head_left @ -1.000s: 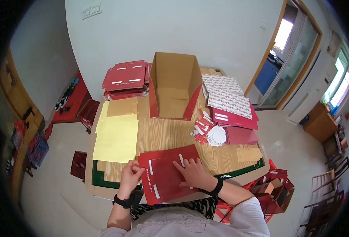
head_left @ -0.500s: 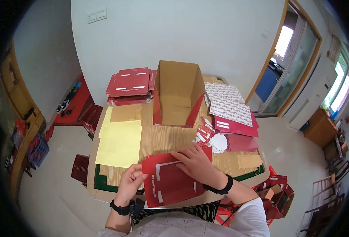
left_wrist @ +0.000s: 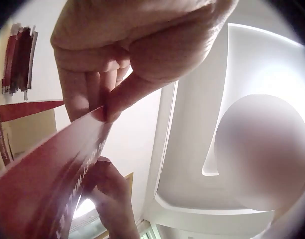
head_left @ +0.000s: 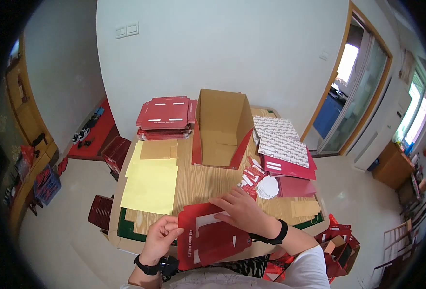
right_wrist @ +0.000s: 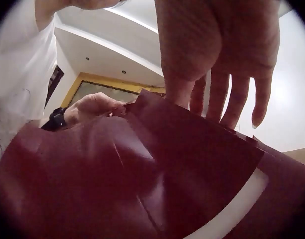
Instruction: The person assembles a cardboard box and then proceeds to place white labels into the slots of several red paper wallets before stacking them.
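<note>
I see the left hand (head_left: 161, 237) pinching the red card (head_left: 217, 242) edge, steadying it; right hand (head_left: 239, 211) presses on top, fingers straight

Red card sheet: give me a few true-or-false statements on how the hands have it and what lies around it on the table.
1. The left hand pinches the edge of the red card sheet. True.
2. The right hand is lifted clear of the sheet. False: its straight fingers rest on it.
3. The open brown box stands on the table beyond the sheet. True.
4. The stack of red flats lies right of the box. False: it lies to the left, and the patterned sheets lie to the right.
</note>
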Tool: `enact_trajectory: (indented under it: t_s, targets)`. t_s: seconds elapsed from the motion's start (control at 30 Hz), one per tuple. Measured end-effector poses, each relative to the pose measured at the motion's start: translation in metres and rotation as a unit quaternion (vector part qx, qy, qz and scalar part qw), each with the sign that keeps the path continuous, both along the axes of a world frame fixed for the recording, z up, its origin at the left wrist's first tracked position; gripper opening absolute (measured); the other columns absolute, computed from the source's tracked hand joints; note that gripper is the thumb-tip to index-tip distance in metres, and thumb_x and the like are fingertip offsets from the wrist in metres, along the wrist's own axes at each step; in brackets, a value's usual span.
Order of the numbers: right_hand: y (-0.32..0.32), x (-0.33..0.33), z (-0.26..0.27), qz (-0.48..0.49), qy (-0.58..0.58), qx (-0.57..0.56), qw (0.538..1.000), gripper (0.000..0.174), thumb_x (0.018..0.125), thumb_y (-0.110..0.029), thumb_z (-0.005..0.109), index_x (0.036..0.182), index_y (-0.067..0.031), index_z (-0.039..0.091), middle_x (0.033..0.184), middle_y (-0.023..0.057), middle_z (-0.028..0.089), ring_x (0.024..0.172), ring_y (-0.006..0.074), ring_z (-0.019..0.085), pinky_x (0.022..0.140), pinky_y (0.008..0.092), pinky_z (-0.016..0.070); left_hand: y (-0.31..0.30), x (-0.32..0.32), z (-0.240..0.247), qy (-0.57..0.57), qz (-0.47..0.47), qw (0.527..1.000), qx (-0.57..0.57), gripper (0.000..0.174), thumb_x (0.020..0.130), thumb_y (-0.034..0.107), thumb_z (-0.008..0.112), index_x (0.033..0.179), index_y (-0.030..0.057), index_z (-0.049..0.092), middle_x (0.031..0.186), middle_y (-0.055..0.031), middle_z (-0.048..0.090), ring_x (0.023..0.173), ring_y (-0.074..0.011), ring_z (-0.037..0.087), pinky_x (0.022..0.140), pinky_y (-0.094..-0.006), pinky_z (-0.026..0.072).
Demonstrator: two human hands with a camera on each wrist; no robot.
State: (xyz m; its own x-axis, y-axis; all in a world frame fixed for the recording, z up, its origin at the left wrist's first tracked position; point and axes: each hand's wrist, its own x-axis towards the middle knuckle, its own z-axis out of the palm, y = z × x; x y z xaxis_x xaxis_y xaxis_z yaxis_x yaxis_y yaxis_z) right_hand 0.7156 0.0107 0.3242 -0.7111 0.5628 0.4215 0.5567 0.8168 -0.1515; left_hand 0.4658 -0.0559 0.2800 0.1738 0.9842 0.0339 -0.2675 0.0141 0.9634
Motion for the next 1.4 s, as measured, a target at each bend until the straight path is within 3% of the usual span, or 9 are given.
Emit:
enact_trajectory:
  t_s: [0.2, 0.3, 0.4, 0.5, 0.7, 0.8, 0.9, 1.0, 1.4]
  targets:
    - [-0.004, 0.0, 0.01, 0.006, -0.006, 0.015, 1.0, 0.043, 0.076, -0.02, 0.068, 0.114, -0.0049, 0.054, 0.09, 0.0073, 0.057, 0.081, 0.0245, 0.053, 0.072, 0.0338, 0.0455, -0.001, -0.005, 0.002, -0.008, -0.005, 1.0, -0.002, 0.024, 0.086, -0.008, 0.053, 0.109, -0.002, 0.052, 0.096, -0.0125, 0.066, 0.083, -0.0111, 0.062, 0.077, -0.0218, 0.0498]
    - [-0.014, 0.001, 0.018, -0.002, -0.012, 0.026, 1.0, 0.044, 0.078, -0.02, 0.064, 0.117, -0.0043, 0.053, 0.09, 0.0069, 0.056, 0.082, 0.0232, 0.055, 0.07, 0.0318, 0.0474, 0.004, -0.014, -0.003, -0.084, -0.024, 0.996, 0.011, 0.025, 0.085, -0.007, 0.056, 0.109, -0.0021, 0.054, 0.1, -0.012, 0.064, 0.085, -0.0122, 0.062, 0.077, -0.0221, 0.0499]
    - [-0.023, 0.0, 0.022, -0.001, -0.007, 0.036, 0.999, 0.042, 0.078, -0.019, 0.064, 0.116, -0.0041, 0.054, 0.092, 0.007, 0.057, 0.082, 0.0227, 0.055, 0.068, 0.0306, 0.0483, 0.013, -0.012, 0.001, 0.037, 0.017, 0.991, 0.127, 0.03, 0.082, -0.004, 0.062, 0.11, -0.0008, 0.055, 0.102, -0.0102, 0.062, 0.089, -0.0124, 0.061, 0.078, -0.0238, 0.0498]
    - [-0.026, -0.001, 0.021, 0.003, -0.001, 0.03, 1.0, 0.041, 0.078, -0.019, 0.064, 0.115, -0.004, 0.054, 0.094, 0.0071, 0.057, 0.083, 0.0225, 0.056, 0.069, 0.0299, 0.0485, 0.019, -0.013, 0.013, 0.153, -0.033, 0.975, 0.16, 0.038, 0.078, -0.002, 0.066, 0.114, 0.0006, 0.055, 0.104, -0.0077, 0.061, 0.092, -0.0116, 0.06, 0.08, -0.0253, 0.0492]
    - [-0.032, 0.001, 0.024, 0.013, 0.008, 0.033, 0.999, 0.041, 0.077, -0.018, 0.065, 0.114, -0.0033, 0.055, 0.096, 0.0069, 0.058, 0.083, 0.0222, 0.056, 0.07, 0.0304, 0.049, 0.021, -0.006, 0.043, 0.252, -0.076, 0.928, 0.264, 0.045, 0.077, 0.001, 0.069, 0.119, 0.0025, 0.054, 0.104, -0.0081, 0.061, 0.09, -0.014, 0.061, 0.082, -0.0267, 0.0484]
    - [-0.036, -0.005, 0.019, 0.044, 0.026, 0.027, 0.998, 0.042, 0.076, -0.018, 0.066, 0.114, -0.0034, 0.056, 0.095, 0.0072, 0.058, 0.082, 0.0223, 0.057, 0.069, 0.0316, 0.0491, 0.02, 0.007, 0.049, 0.252, -0.069, 0.921, 0.289, 0.041, 0.075, 0.004, 0.07, 0.114, 0.0038, 0.057, 0.101, -0.0097, 0.062, 0.088, -0.0189, 0.062, 0.079, -0.0281, 0.0498]
    - [-0.042, -0.008, 0.019, 0.053, 0.012, 0.01, 0.998, 0.043, 0.077, -0.019, 0.064, 0.115, -0.0017, 0.054, 0.095, 0.0076, 0.056, 0.085, 0.0221, 0.055, 0.073, 0.0312, 0.0483, 0.025, 0.006, 0.042, 0.317, -0.084, 0.866, 0.377, 0.036, 0.071, 0.006, 0.07, 0.106, 0.004, 0.061, 0.095, -0.0101, 0.062, 0.085, -0.0236, 0.063, 0.073, -0.0296, 0.051]
    - [-0.045, -0.007, 0.023, 0.05, -0.001, -0.011, 0.999, 0.043, 0.078, -0.019, 0.064, 0.115, -0.0013, 0.053, 0.095, 0.0076, 0.056, 0.085, 0.022, 0.055, 0.073, 0.0315, 0.048, 0.026, 0.007, 0.044, 0.339, -0.072, 0.851, 0.394, 0.031, 0.068, 0.008, 0.069, 0.098, 0.0033, 0.063, 0.09, -0.0099, 0.063, 0.081, -0.0261, 0.063, 0.069, -0.0307, 0.0509]
    - [-0.047, -0.011, 0.022, 0.059, 0.037, -0.014, 0.998, 0.044, 0.078, -0.026, 0.065, 0.113, -0.0014, 0.054, 0.089, 0.0063, 0.055, 0.08, 0.0209, 0.055, 0.07, 0.0306, 0.0477, 0.025, 0.01, 0.049, 0.319, -0.074, 0.862, 0.386, 0.026, 0.066, 0.007, 0.07, 0.091, 0.0017, 0.066, 0.085, -0.0089, 0.064, 0.078, -0.0235, 0.063, 0.066, -0.03, 0.0502]
